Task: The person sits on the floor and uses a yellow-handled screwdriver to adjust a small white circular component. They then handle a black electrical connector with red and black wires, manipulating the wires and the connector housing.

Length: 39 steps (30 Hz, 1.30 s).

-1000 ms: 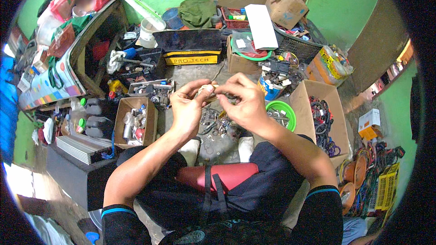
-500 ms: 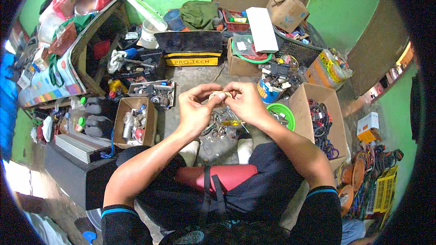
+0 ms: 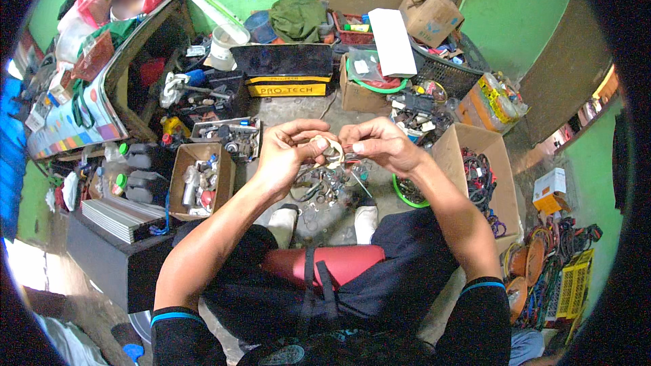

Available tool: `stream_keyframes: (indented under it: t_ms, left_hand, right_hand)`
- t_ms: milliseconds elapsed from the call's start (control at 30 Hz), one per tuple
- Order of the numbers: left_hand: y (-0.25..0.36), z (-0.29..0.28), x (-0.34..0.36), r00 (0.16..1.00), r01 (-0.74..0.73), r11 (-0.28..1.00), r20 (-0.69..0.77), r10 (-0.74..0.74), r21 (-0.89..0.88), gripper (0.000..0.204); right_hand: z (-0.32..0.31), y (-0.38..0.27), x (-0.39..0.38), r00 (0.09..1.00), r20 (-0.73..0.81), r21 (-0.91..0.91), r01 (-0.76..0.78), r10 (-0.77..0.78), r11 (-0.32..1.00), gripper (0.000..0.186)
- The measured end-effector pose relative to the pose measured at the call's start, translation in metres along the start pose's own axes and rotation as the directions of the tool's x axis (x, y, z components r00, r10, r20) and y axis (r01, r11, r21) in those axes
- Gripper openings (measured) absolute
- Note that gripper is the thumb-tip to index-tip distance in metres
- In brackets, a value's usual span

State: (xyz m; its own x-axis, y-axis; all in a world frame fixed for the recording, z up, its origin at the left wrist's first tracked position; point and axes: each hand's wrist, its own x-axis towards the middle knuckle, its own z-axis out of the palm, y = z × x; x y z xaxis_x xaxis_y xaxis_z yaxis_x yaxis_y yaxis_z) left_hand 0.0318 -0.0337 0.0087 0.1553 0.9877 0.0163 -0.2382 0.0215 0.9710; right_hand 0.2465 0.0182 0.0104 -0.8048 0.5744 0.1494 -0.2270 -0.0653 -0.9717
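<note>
A pale cream looped item, perhaps a coiled cord (image 3: 335,157), is held in my left hand (image 3: 285,156), with the thumb pressed on it. My right hand (image 3: 390,149) is just beside it, fingertips pinched on something thin and reddish that is too small to name. Below both hands a pile of small metal parts and fittings (image 3: 319,185) lies on the floor between my feet, with a thin rod among them. A red cushion-like thing (image 3: 325,261) with dark straps lies across my lap.
Around me are a cardboard box of fittings (image 3: 186,179), a box of cables (image 3: 451,163), a green basin (image 3: 413,200) partly behind my right arm, a black-and-yellow toolbox (image 3: 291,89), a dark bench-like block (image 3: 108,264) and a yellow crate (image 3: 569,285).
My hands have dropped slightly and drawn a little apart at the fingertips, exposing more of the cream loop. My right hand has shifted rightward, now covering more of the green basin.
</note>
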Motion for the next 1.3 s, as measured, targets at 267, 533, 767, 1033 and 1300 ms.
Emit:
stream_keyframes:
  t_ms: [267,533,767,1033,1300]
  left_hand:
    - [0.003,-0.013,-0.001,0.999,0.037,0.999,-0.039,-0.038,-0.033,0.03]
    - [-0.002,-0.007,0.011,0.994,0.11,0.992,0.035,-0.108,-0.06,0.03]
    - [-0.002,-0.005,0.009,0.993,0.093,0.98,-0.062,-0.105,-0.173,0.024]
    - [-0.012,-0.008,0.007,0.999,0.043,0.989,-0.01,-0.045,-0.14,0.017]
    - [-0.016,0.009,-0.002,0.994,-0.105,0.985,0.044,0.099,0.134,0.018]
  right_hand:
    - [-0.001,0.003,0.009,0.988,-0.151,0.086,0.006,0.007,0.996,0.017]
    - [-0.008,-0.008,-0.009,0.771,-0.128,-0.951,0.083,-0.624,0.297,0.014]
    - [0.001,-0.001,-0.003,0.829,-0.382,-0.711,0.018,-0.408,0.703,0.028]
    - [-0.001,0.016,0.001,0.882,-0.363,-0.727,-0.067,-0.3,0.683,0.022]
    - [-0.001,0.013,0.002,0.81,-0.524,-0.747,-0.289,-0.263,0.599,0.018]
